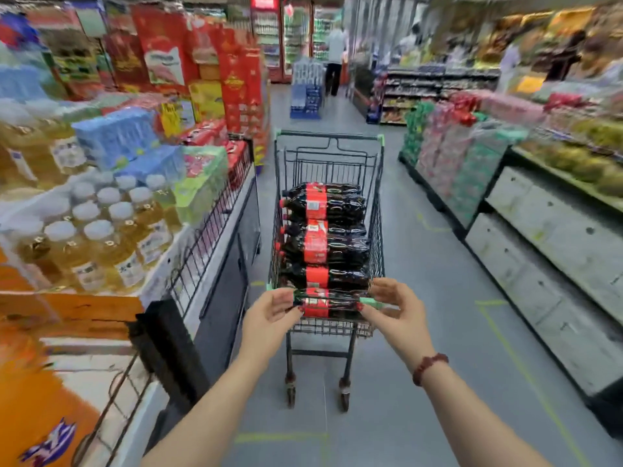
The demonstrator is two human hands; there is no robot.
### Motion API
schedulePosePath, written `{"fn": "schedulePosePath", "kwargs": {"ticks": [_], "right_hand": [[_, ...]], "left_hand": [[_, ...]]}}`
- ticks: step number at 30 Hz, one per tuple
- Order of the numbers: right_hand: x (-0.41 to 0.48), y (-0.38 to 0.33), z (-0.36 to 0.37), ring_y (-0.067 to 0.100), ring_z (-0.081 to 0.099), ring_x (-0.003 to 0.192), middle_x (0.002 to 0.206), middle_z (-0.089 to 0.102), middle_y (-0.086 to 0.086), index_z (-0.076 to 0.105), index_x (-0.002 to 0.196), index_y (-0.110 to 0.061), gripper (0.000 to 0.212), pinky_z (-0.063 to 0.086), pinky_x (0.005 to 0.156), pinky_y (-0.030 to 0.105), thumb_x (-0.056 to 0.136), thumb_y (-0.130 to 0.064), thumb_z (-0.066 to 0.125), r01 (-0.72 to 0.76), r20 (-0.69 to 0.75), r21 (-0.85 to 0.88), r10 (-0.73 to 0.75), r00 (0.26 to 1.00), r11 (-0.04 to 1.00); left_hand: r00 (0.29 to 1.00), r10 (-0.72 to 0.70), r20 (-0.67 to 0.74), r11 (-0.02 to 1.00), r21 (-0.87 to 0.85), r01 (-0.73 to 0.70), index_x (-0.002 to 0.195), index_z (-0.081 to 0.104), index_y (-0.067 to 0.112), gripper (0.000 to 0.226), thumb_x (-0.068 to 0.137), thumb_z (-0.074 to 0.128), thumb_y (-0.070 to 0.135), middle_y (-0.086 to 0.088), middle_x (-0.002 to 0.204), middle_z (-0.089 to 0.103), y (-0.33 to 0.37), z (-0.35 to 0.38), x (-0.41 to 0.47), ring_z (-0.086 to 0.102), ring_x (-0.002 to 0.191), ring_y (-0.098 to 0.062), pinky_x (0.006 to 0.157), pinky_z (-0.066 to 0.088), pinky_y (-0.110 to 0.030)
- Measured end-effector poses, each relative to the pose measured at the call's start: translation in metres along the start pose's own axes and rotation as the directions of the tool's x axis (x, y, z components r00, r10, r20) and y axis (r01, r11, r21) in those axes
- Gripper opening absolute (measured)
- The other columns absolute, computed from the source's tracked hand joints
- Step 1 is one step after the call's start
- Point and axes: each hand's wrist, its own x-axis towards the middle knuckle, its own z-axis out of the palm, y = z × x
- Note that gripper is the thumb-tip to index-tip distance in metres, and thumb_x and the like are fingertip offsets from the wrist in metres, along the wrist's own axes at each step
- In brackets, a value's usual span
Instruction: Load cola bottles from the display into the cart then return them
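Observation:
A dark wire shopping cart (328,143) with green trim stands in the aisle straight ahead of me. Several dark cola bottles (325,247) with red labels lie on their sides inside it, stacked along its length with caps pointing left. My left hand (274,310) grips the left end of the cart's green handle bar (371,301). My right hand (392,306) grips the right end of that bar. A red bead bracelet is on my right wrist.
On the left, a railed display (209,230) holds oil bottles (101,237) and blue water packs. On the right, stacked drink packs (455,156) and produce shelves line the aisle. A blue pallet stack (306,92) and a person (334,62) stand far ahead.

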Motion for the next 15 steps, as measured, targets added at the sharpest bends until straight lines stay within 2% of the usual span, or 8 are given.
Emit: {"fn": "schedulePosePath", "kwargs": {"ticks": [4, 9, 12, 15], "right_hand": [[0.057, 0.023, -0.004, 0.011, 0.061, 0.096, 0.102, 0.064, -0.005, 0.059, 0.102, -0.027, 0.04, 0.049, 0.076, 0.02, 0.073, -0.007, 0.08, -0.053, -0.024, -0.014, 0.053, 0.998, 0.998], [0.134, 0.055, -0.007, 0.007, 0.058, 0.097, 0.103, 0.062, -0.005, 0.059, 0.108, -0.02, 0.041, 0.045, 0.073, 0.014, 0.074, -0.008, 0.079, -0.105, 0.001, -0.045, 0.105, 0.994, 0.993], [0.187, 0.079, -0.008, 0.009, 0.058, 0.098, 0.104, 0.061, -0.004, 0.059, 0.111, -0.018, 0.042, 0.047, 0.067, 0.012, 0.075, -0.006, 0.078, -0.128, 0.035, -0.039, 0.13, 0.991, 0.991], [0.235, 0.102, -0.009, 0.005, 0.057, 0.095, 0.104, 0.062, -0.003, 0.059, 0.11, -0.019, 0.042, 0.045, 0.073, 0.013, 0.075, -0.007, 0.078, -0.164, 0.052, -0.032, 0.166, 0.985, 0.986]], "left_hand": [[0.998, -0.053, 0.042, 0.999, -0.004, 0.054, 0.116, 0.062, 0.012, 0.034, 0.085, 0.071, 0.003, 0.001, 0.11, 0.068, -0.01, 0.033, 0.061, 0.063, 0.102, -0.008, 0.079, 0.05, -0.012], [0.987, -0.149, 0.06, 0.989, 0.008, 0.148, 0.12, 0.06, 0.014, 0.038, 0.084, 0.072, 0.007, 0.002, 0.114, 0.066, -0.032, 0.069, 0.134, 0.062, 0.106, -0.009, 0.091, 0.046, -0.021], [0.983, -0.185, 0.01, 0.983, 0.006, 0.185, 0.117, 0.06, 0.017, 0.035, 0.085, 0.071, 0.008, 0.004, 0.113, 0.065, -0.044, 0.087, 0.176, 0.061, 0.107, -0.01, 0.091, 0.045, -0.023], [0.972, -0.232, -0.041, 0.972, 0.028, 0.234, 0.114, 0.059, 0.02, 0.034, 0.084, 0.072, 0.009, 0.007, 0.11, 0.065, -0.055, 0.102, 0.216, 0.06, 0.107, -0.009, 0.089, 0.044, -0.021]]}}
